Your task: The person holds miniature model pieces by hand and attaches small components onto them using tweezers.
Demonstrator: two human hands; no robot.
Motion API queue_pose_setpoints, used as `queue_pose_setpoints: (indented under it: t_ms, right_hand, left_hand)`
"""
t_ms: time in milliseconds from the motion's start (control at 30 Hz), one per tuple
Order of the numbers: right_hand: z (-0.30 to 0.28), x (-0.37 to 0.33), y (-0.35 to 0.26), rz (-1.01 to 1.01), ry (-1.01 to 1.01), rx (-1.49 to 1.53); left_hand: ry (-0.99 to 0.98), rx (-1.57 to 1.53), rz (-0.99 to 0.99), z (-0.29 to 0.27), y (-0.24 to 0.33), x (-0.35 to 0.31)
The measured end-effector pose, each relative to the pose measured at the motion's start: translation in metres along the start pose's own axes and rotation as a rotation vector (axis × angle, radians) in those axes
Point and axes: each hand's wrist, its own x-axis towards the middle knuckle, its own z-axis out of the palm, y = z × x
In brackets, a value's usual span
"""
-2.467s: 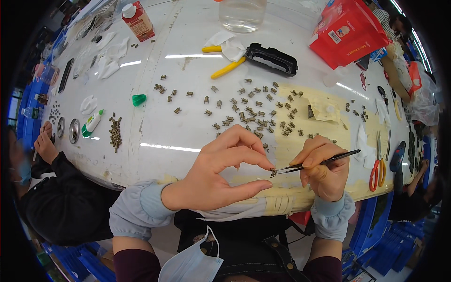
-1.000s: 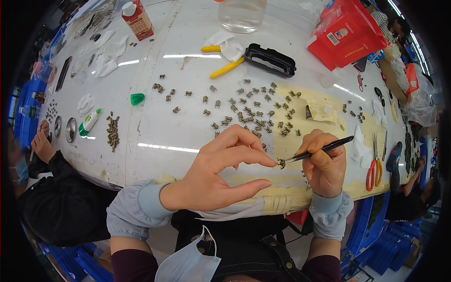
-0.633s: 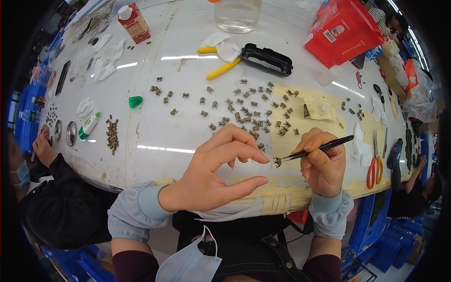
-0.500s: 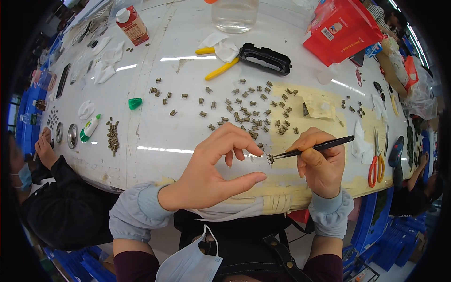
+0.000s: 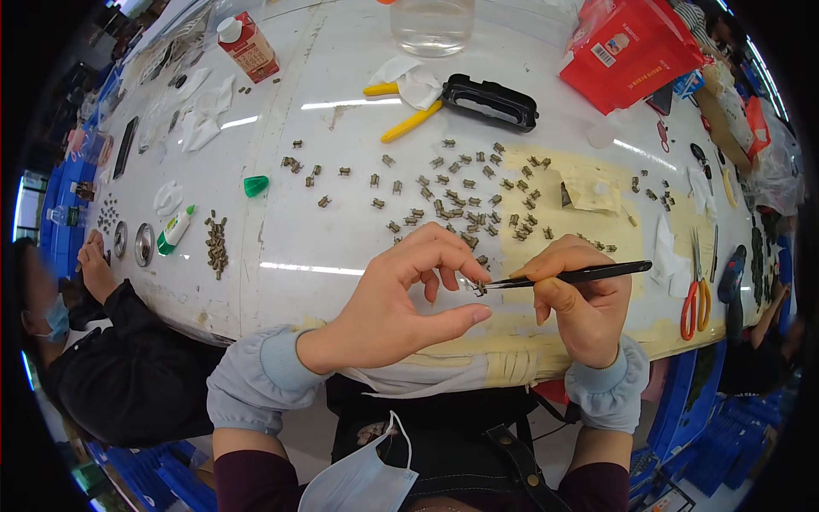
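Observation:
My right hand (image 5: 589, 299) grips black tweezers (image 5: 597, 271) like a pen. At their tips a small brownish metal part (image 5: 480, 290) is pinched. My left hand (image 5: 401, 299) is curved open, thumb and index finger apart on either side of that part. Its index fingertip is very near the part; whether they touch I cannot tell. Many similar small metal parts (image 5: 452, 200) lie scattered on the white table (image 5: 299, 299) beyond my hands. A denser pile of small parts (image 5: 217, 247) lies to the left.
Yellow-handled pliers (image 5: 414, 124) lie by a black tray (image 5: 490, 102). A glue bottle (image 5: 176, 230), a green cap (image 5: 255, 185) and a red carton (image 5: 247, 47) are left. At right are scissors (image 5: 689, 307) and a red bag (image 5: 627, 55). A co-worker's hand (image 5: 96, 269) is at far left.
The tweezers have moved slightly left, bringing the small metal part between my left thumb and index finger. My left index finger has come closer to it. The whole view has shifted a little.

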Motion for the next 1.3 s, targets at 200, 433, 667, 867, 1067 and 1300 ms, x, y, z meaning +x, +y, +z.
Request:
queue_pose_setpoints:
  t_ms: [200,433,667,867,1067,1300]
  right_hand:
    - [0.001,0.000,0.001,-0.008,-0.025,-0.016]
    - [0.002,-0.001,0.002,-0.033,-0.045,-0.027]
    - [0.002,-0.001,0.002,-0.043,-0.049,-0.054]
    - [0.001,0.000,0.002,-0.050,-0.058,-0.067]
    - [-0.004,0.002,0.001,-0.027,0.007,-0.009]
    - [-0.012,0.009,0.005,-0.088,0.054,-0.469]
  left_hand:
    - [-0.011,-0.018,-0.027,0.000,0.001,0.000]
    - [0.020,-0.018,-0.016,0.001,-0.001,-0.001]
    - [0.031,-0.010,-0.025,0.001,0.000,-0.001]
    - [-0.003,0.001,-0.049,-0.001,0.003,-0.001]
    - [-0.024,0.059,-0.019,-0.003,0.006,-0.001]
    - [0.059,-0.012,-0.035,-0.005,0.005,-0.001]
